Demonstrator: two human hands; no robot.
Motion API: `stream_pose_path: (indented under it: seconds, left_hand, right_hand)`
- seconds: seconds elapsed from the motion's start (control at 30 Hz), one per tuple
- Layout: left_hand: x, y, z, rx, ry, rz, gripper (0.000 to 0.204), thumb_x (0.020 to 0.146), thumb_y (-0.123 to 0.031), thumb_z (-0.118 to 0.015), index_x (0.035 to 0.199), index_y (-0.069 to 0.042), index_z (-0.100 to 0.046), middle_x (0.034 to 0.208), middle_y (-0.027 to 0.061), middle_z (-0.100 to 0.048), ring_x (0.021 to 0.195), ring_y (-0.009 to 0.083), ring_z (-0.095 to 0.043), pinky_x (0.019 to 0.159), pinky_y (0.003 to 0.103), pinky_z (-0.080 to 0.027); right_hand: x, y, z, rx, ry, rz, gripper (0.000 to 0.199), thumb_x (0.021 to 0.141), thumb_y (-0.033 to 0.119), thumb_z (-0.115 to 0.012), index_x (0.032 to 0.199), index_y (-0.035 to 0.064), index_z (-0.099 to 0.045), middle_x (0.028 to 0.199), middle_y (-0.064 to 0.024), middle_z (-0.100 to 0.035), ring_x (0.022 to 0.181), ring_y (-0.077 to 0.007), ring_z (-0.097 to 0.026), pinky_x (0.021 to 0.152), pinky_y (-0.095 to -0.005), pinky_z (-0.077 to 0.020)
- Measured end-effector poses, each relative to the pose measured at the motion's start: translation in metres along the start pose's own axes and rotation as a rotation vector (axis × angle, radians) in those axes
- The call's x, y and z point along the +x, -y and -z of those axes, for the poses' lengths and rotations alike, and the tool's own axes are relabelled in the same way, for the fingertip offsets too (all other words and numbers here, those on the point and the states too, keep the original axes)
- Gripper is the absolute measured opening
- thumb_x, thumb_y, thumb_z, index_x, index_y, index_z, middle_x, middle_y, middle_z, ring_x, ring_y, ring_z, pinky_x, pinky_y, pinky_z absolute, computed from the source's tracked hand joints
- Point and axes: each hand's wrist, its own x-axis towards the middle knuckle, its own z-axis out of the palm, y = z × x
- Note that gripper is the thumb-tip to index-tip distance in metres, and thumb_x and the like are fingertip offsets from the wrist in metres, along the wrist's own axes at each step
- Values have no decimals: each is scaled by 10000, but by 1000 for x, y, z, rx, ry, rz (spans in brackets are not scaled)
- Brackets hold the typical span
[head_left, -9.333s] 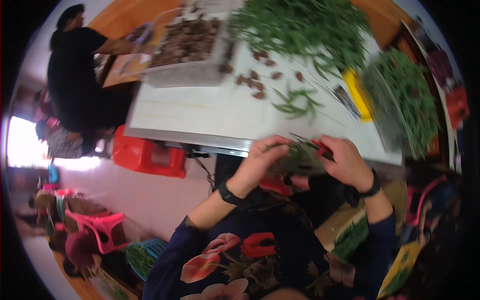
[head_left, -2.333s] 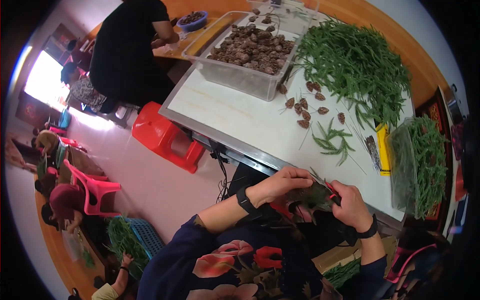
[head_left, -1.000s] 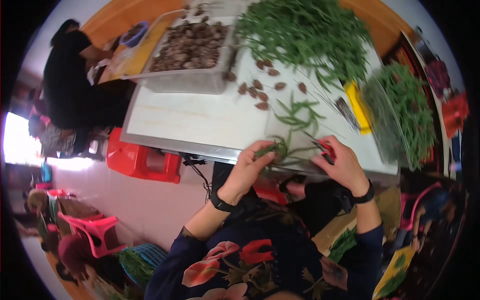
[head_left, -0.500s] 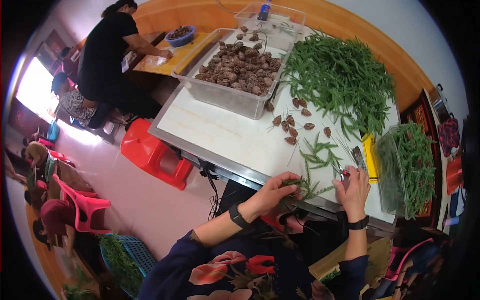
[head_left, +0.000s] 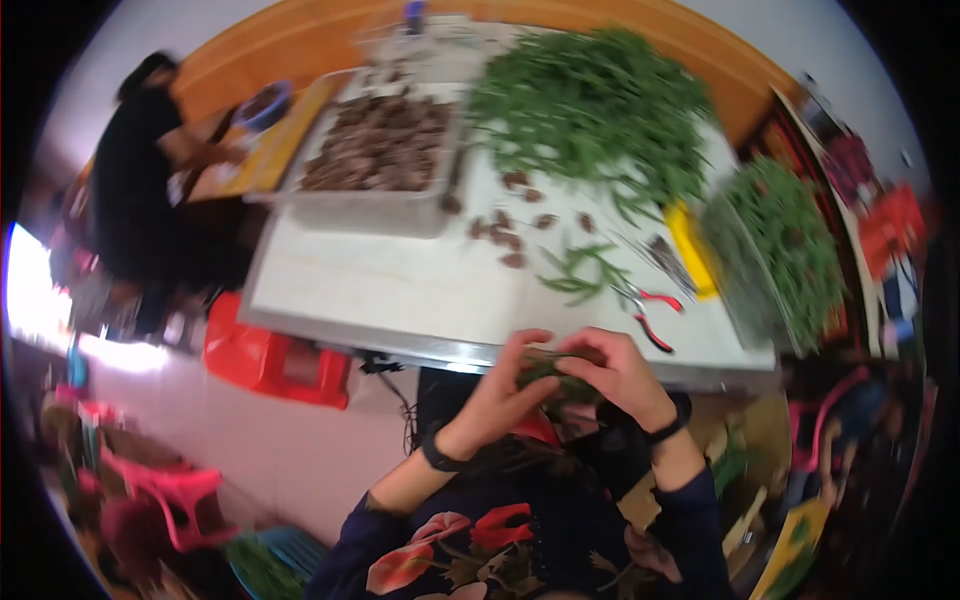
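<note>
My left hand (head_left: pixel 507 398) and my right hand (head_left: pixel 622 378) meet at the near edge of the white table (head_left: pixel 370 275). Between them is a green artificial-looking sprig (head_left: pixel 575 390), blurred and partly hidden by my fingers; both hands are closed on it. Just beyond my right hand lie red-handled pliers (head_left: pixel 655 318), handles spread apart. Past my hands rest a few loose green sprigs (head_left: pixel 578 268) and several brown pine cones (head_left: pixel 500 232). Beside the pliers is a bundle of thin wires (head_left: pixel 670 262).
A clear bin of pine cones (head_left: pixel 375 145) stands at the left of the table. Behind lies a big green heap of sprigs (head_left: pixel 600 100). At right are a yellow packet (head_left: pixel 692 250) and a sprig-filled bin (head_left: pixel 745 270). A red stool (head_left: pixel 275 360) stands left; a person (head_left: pixel 145 190) works beyond.
My right hand has let go of the pliers, now on the table, and moved left to join my left hand at the sprig. The whole view has shifted.
</note>
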Motion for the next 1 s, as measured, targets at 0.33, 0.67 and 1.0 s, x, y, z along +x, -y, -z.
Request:
stream_pose_path:
  seconds: [0.33, 0.67, 1.0]
  left_hand:
    - [3, -8, -14, 625, -42, -210, 511, 820, 16, -670, 1292, -29, -479, 1118, 102, -624, 977, 166, -617, 812, 260, -489]
    - [19, 14, 50, 723, -429, -243, 338, 870, -23, -656, 1193, 5, -563, 851, 37, -586, 629, 71, -503, 562, 213, -420]
    - [34, 31, 66, 889, -492, -349, 180, 879, -54, -659, 1043, 13, -628, 711, 27, -522, 579, 93, -458, 531, 233, -393]
  right_hand:
    - [-22, -7, 5, -153, -290, 223, 168, 856, 148, -712, 929, 5, -664, 767, -67, -683, 718, -84, -621, 654, -266, -503]
    - [-87, 97, 188, -287, -1130, 287, 158, 886, 166, -695, 978, 43, -658, 824, 22, -667, 721, -31, -605, 581, -185, -442]
    - [-34, 55, 261, -1248, -1071, -212, 216, 688, 272, -786, 786, 95, -708, 793, -118, -690, 778, -323, -665, 682, -434, -520]
